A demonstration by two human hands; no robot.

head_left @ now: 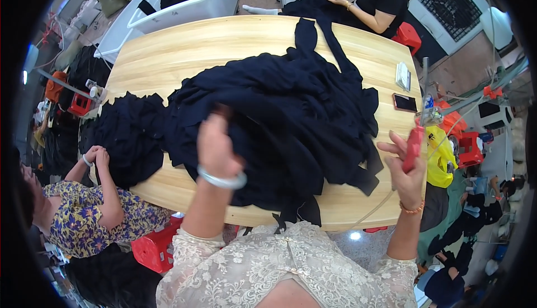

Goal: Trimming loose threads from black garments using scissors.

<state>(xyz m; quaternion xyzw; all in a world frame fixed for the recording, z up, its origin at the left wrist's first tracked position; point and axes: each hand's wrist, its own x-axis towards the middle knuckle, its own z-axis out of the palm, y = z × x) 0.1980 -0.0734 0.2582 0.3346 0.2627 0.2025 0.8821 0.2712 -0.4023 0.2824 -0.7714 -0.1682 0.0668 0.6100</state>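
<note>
A big heap of dark navy cloth pieces [291, 112] covers the middle of a round wooden table [184, 51]. My left hand [215, 146], with a pale bangle on the wrist, reaches into the near side of the heap and its fingers are buried in the cloth. My right hand [405, 165] is raised at the table's right edge, gripping a red hand tool [414, 146] with a thin cord trailing down from it.
A person in a flowered top [89, 207] at the left handles a second dark cloth pile [128, 134]. Another person in black [375, 0] works cloth at the far side. A phone [404, 103] and a small pack [403, 76] lie at the right. White bins [184, 0] stand behind, red stools below.
</note>
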